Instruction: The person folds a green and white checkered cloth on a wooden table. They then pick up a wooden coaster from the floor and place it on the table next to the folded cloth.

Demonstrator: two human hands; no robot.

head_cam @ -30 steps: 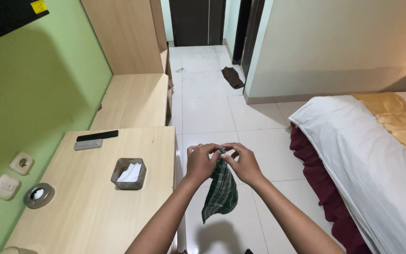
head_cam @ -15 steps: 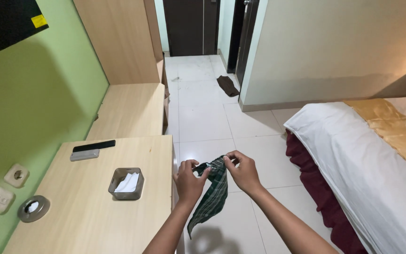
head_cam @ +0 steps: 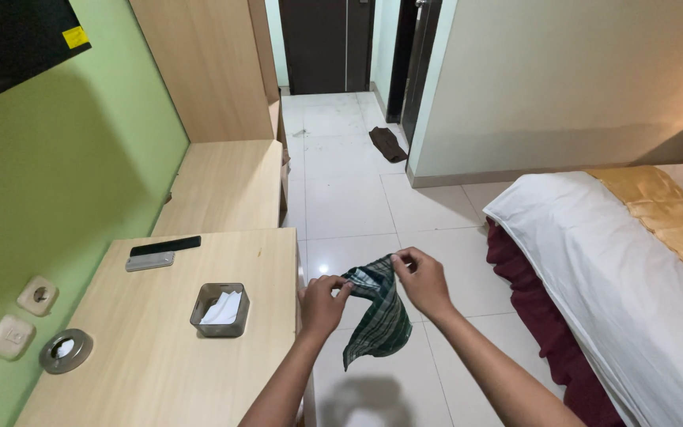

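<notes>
White floor tiles (head_cam: 341,198) underfoot, green wall (head_cam: 65,198) to the left, pale wall ahead beside a dark door (head_cam: 326,43). Left hand (head_cam: 322,304) pinched shut on one upper corner of a green plaid cloth (head_cam: 379,320), thumb and forefinger pressed together, other fingers curled in. Right hand (head_cam: 420,281) likewise pinched on the opposite upper corner, fingers bent, knuckles up. Cloth stretched short between the two hands, the rest hanging limp in the air above the tiles, just off the edge of a light wooden desk (head_cam: 160,356). On that desk: a small grey tray (head_cam: 219,310) with white paper inside, a dark phone (head_cam: 165,245) and a silver one (head_cam: 150,261) just beside it near the far edge, a round metal grommet (head_cam: 66,350) close to the wall. Two wall sockets (head_cam: 25,316) beside the desk. Bed (head_cam: 634,277) with white sheet, gold cover and maroon skirt to the right, well apart from the hands. Dark rag (head_cam: 387,144) on the floor farther off by the doorway.
</notes>
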